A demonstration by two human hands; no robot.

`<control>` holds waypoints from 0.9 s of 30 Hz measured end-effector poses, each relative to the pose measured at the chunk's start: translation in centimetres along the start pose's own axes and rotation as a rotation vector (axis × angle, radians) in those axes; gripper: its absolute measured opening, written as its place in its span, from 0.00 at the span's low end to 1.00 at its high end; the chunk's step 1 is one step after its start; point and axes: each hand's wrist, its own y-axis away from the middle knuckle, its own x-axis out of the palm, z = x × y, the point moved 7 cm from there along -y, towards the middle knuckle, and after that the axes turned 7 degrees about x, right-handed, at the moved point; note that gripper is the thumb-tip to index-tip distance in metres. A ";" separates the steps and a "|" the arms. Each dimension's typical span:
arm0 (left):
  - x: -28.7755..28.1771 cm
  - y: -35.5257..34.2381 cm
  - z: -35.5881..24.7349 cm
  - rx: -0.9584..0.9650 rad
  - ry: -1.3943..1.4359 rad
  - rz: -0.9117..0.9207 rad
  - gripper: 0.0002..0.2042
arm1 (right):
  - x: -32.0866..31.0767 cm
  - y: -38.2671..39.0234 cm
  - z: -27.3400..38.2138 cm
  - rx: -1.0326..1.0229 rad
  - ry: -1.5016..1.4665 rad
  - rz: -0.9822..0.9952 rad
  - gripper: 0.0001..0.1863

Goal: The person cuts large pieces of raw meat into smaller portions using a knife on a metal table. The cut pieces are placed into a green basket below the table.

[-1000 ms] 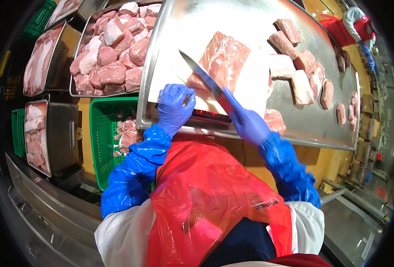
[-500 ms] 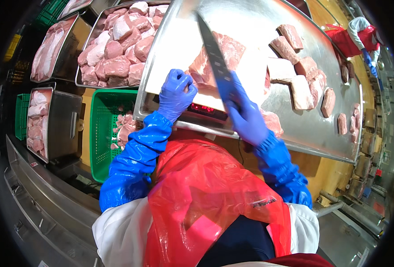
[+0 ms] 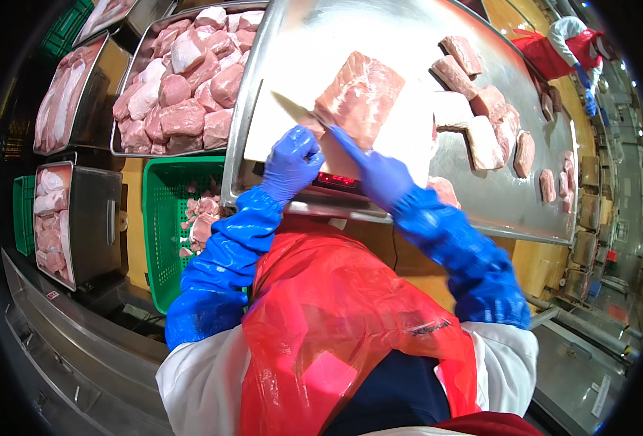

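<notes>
My right hand (image 3: 384, 174), in a blue glove, grips a long knife (image 3: 292, 107). Its blade points to the far left and lies along the near left edge of a large slab of raw meat (image 3: 361, 94) on a white board (image 3: 267, 123). Curled closed, my left hand (image 3: 292, 163) sits at the board's near edge, just short of the blade. Beside its fingertips a small bit of meat (image 3: 311, 123) shows; what the fingers hold is hidden. Under the board, between my hands, a red-lit display (image 3: 336, 179) shows.
Several cut meat pieces (image 3: 487, 142) lie on the metal table (image 3: 437, 207) to the right. At left stand a metal tray (image 3: 121, 149) heaped with meat, a deeper metal bin (image 3: 96, 225) and a green basket (image 3: 154, 211) with scraps. A co-worker (image 3: 554, 51) bends at far right.
The knife has swung left and down from above the slab to its near left edge. The slab shows more fully. My left hand stays closed, nearly in place.
</notes>
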 end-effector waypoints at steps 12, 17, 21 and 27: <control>-11.6 12.0 5.7 -0.536 -0.387 0.258 0.05 | -2.0 9.1 -13.7 0.219 -0.837 -0.399 0.38; 5.5 -11.6 -4.1 0.408 -0.157 0.381 0.18 | -1.0 7.5 -10.8 0.370 -1.524 -0.493 0.41; 13.9 -17.4 1.9 0.132 -0.483 0.972 0.18 | 0.4 8.1 -9.2 0.388 -1.575 -0.452 0.41; 1.1 -9.6 8.5 -0.003 -0.125 0.499 0.29 | 2.2 9.8 -7.4 0.419 -1.610 -0.309 0.39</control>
